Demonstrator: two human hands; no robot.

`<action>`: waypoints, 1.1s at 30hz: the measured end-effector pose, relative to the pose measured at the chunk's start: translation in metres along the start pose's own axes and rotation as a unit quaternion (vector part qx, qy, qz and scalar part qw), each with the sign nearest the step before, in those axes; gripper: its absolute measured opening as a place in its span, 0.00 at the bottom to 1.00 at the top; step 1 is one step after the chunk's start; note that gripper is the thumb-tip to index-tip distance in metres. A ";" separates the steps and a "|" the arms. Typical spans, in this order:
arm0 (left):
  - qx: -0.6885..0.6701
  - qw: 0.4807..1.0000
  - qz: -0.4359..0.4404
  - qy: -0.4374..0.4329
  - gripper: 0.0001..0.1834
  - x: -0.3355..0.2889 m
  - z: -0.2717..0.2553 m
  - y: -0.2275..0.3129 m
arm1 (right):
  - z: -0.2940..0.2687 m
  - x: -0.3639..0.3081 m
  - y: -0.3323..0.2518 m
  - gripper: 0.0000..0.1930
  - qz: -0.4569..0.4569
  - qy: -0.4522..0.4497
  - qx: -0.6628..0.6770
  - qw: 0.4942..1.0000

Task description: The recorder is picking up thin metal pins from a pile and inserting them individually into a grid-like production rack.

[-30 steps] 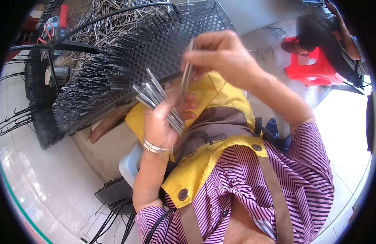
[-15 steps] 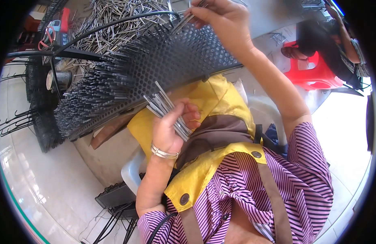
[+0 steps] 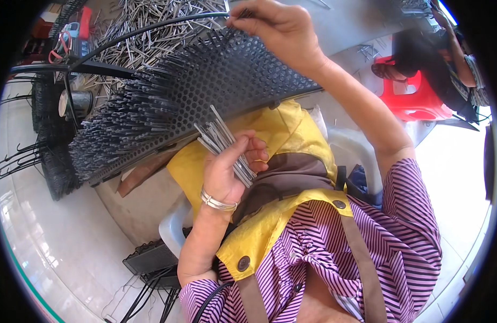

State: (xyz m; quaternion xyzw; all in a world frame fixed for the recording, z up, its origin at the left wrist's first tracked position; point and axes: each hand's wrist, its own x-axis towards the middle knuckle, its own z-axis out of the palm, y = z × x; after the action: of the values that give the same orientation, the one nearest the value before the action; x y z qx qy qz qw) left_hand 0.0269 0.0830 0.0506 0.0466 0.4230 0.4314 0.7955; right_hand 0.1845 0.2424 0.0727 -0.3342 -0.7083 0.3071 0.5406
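Note:
My left hand (image 3: 227,168) is closed around a loose bundle of thin grey metal rods (image 3: 222,134), held slanting over my lap at the near edge of a black perforated board (image 3: 197,99). Many rods (image 3: 119,121) stand upright in the board's holes, thickest at its left end and along the far side. Over the far edge, my right hand (image 3: 286,35) pinches a few thin metal rods (image 3: 246,14) between thumb and fingers. Their lower ends come close to the standing rods, and I cannot tell whether one sits in a hole.
Beyond the board lies a big pile of loose rods (image 3: 146,37). A black curved bar (image 3: 151,29) arches over the board's far left. A metal can (image 3: 79,103) and black hooked racks (image 3: 57,167) are at left. A person sits near a red stool (image 3: 415,99) at right.
My right hand has shifted left and slightly down along the board's far edge, with the rods still pinched. My left hand and its bundle have hardly moved.

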 end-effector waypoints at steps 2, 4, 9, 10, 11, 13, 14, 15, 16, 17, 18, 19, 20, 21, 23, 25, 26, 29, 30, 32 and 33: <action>-0.002 1.000 -0.002 0.000 0.11 0.000 0.000 0.000 | 0.001 0.002 0.000 0.05 -0.009 -0.011 0.000 1.000; -0.004 1.000 -0.004 -0.001 0.12 -0.001 0.000 0.000 | 0.000 0.006 -0.001 0.05 0.029 -0.042 -0.020 0.998; 0.002 1.000 -0.004 0.003 0.12 0.000 0.001 0.000 | 0.004 0.009 0.011 0.05 0.049 -0.068 0.001 0.996; 0.001 1.000 -0.004 0.005 0.12 0.000 0.000 0.000 | 0.004 0.008 0.012 0.05 0.061 -0.088 -0.028 0.994; 0.007 1.000 -0.004 0.006 0.12 0.000 0.000 0.001 | 0.006 0.008 0.013 0.05 0.062 -0.088 -0.026 0.994; 0.012 1.000 -0.006 0.007 0.12 0.000 0.001 0.001 | 0.009 0.009 0.012 0.04 -0.029 -0.067 -0.086 0.994; 0.010 1.000 -0.005 0.003 0.12 0.000 0.001 0.001 | 0.011 0.010 0.012 0.04 -0.027 -0.067 -0.087 0.994; 0.008 1.000 -0.004 -0.001 0.12 0.001 0.000 0.001 | 0.014 0.013 0.011 0.04 -0.043 -0.077 -0.129 0.988; 0.008 1.000 -0.005 0.000 0.12 0.001 0.000 0.001 | 0.016 0.016 0.009 0.05 -0.060 -0.088 -0.171 0.980; 0.013 1.000 -0.003 -0.001 0.12 0.001 0.000 0.001 | 0.018 0.019 0.005 0.05 -0.057 -0.092 -0.188 0.976; 0.017 1.000 -0.002 -0.002 0.12 0.001 0.001 0.001 | 0.020 0.023 0.004 0.05 -0.056 -0.092 -0.188 0.976; 0.018 1.000 -0.003 -0.003 0.12 0.001 0.001 0.001 | 0.021 0.026 0.005 0.05 -0.055 -0.111 -0.222 0.967; 0.014 1.000 -0.001 -0.006 0.12 0.001 0.002 0.001 | 0.022 0.029 0.004 0.04 -0.054 -0.130 -0.256 0.956; 0.011 1.000 0.001 -0.008 0.12 0.001 0.001 0.001 | 0.023 0.031 0.002 0.04 -0.054 -0.130 -0.255 0.957; 0.019 1.000 0.004 -0.004 0.12 0.001 0.001 0.000 | 0.024 0.035 -0.003 0.05 -0.033 -0.188 -0.310 0.931; 0.027 1.000 0.006 0.000 0.12 0.000 0.002 0.001 | 0.025 0.038 -0.011 0.05 -0.032 -0.202 -0.334 0.920; 0.032 0.999 0.005 0.005 0.12 -0.001 0.002 0.002 | 0.026 0.038 -0.013 0.05 -0.031 -0.215 -0.358 0.908; 0.049 0.999 0.002 -0.008 0.12 0.001 0.001 0.001 | 0.039 0.038 0.018 0.04 -0.055 -0.229 -0.380 0.894; 0.057 0.998 0.003 -0.020 0.11 0.000 -0.003 0.001 | 0.040 0.036 0.012 0.04 -0.057 -0.231 -0.377 0.895; 0.055 0.998 0.005 -0.025 0.11 -0.001 -0.004 0.002 | 0.034 0.033 -0.008 0.04 -0.128 -0.204 -0.347 0.906; 0.056 0.998 0.004 -0.032 0.11 -0.002 -0.003 0.002 | 0.032 0.032 -0.009 0.04 -0.128 -0.204 -0.347 0.906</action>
State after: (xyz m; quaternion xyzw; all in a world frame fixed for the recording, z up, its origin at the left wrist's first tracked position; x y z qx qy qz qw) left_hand 0.0231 0.0816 0.0505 0.1065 0.4207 0.4084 0.8031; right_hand 0.1456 0.2608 0.0907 -0.3376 -0.9015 0.0315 0.2688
